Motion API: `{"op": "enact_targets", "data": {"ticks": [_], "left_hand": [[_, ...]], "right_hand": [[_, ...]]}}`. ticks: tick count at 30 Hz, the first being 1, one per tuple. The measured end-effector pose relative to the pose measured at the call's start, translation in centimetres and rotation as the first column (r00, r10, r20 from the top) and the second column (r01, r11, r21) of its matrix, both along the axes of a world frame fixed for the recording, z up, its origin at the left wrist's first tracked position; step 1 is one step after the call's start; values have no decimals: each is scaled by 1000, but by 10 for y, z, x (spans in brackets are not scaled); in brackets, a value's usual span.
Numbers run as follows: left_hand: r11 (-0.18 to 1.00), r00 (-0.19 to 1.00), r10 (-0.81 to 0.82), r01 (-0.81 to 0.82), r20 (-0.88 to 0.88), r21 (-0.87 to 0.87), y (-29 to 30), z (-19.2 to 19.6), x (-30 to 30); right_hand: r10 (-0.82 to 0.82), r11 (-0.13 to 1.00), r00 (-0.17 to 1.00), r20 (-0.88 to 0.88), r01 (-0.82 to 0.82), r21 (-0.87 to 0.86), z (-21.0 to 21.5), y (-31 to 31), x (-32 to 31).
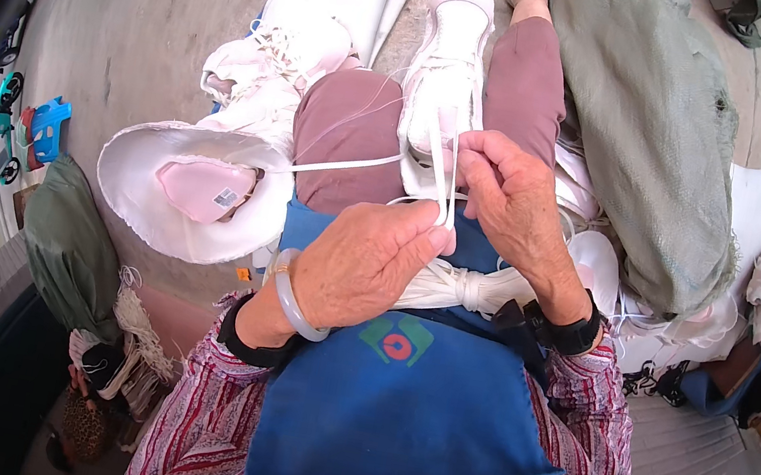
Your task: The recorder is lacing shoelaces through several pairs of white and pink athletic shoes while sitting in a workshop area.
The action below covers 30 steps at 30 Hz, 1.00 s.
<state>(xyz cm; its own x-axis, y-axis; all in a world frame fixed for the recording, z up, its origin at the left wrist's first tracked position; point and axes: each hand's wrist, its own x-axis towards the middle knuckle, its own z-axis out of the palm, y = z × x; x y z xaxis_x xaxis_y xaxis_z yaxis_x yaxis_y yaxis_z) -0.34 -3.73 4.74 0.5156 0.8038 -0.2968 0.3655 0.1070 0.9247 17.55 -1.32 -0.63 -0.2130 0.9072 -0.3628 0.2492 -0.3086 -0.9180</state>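
Observation:
A white and pink shoe upper (457, 34) lies lengthwise between my knees, its toe pointing away from me. White shoelace (443, 163) strands run from its opening toward my fingers. My left hand (359, 259), with a pale bangle on its wrist, pinches the lace near the shoe's close end. Just to the right and slightly farther, my right hand (516, 200) has thumb and forefinger closed on a strand of the same lace. A tied bundle of white laces (462, 290) rests on my lap over the blue apron (380, 419).
Left of my knee lies another white shoe upper (133, 181) with a pink inside, below a pile of uppers (279, 65). A grey-green woven sack (640, 130) lies at the right. Farther left are a green bag (65, 225) and a blue plastic stool (49, 127).

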Motion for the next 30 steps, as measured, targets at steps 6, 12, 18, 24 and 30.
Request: {"op": "enact_targets", "data": {"ticks": [6, 12, 18, 24, 30], "left_hand": [[993, 997, 38, -31, 64, -113, -5, 0, 7], [982, 984, 73, -42, 164, -182, -4, -5, 5], [990, 995, 42, -29, 89, -141, -8, -17, -6], [913, 873, 400, -354, 280, -202, -14, -35, -2], [826, 815, 515, -389, 265, -407, -1, -46, 8]], "right_hand": [[-60, 964, 982, -177, 11, -266, 3, 3, -16], [-312, 850, 842, -441, 40, -524, 11, 17, -31], [-445, 787, 666, -599, -28, -616, 9, 19, -26], [-174, 904, 962, -208, 73, -420, 12, 15, -26], [2, 992, 998, 61, 5, -126, 9, 10, -20]]}}
